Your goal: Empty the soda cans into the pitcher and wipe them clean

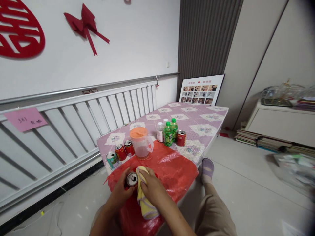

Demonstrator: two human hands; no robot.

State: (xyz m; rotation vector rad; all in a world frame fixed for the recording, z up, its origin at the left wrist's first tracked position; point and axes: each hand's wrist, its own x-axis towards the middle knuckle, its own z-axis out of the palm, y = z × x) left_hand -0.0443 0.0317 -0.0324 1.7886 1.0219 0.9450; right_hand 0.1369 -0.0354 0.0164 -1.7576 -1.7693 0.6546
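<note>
My left hand (121, 190) is wrapped round an opened drink can (132, 178), whose silver top faces up; most of its side is hidden by my fingers. A folded yellow cloth (147, 205) is in the grip of my right hand (153, 187), pressed up against the can's right side. Both hands are over a red plastic sheet (174, 167) spread on the near end of the table. Just beyond them stands a clear plastic pitcher (140, 146) with an orange lid.
Left of the pitcher stand a teal can (112, 159) and two red cans (120, 152). Behind it to the right are green-capped bottles (168, 135), white-capped bottles (159, 132) and another red can (181, 138). A radiator (81, 119) runs along the left wall beside the flowered tablecloth (204, 129).
</note>
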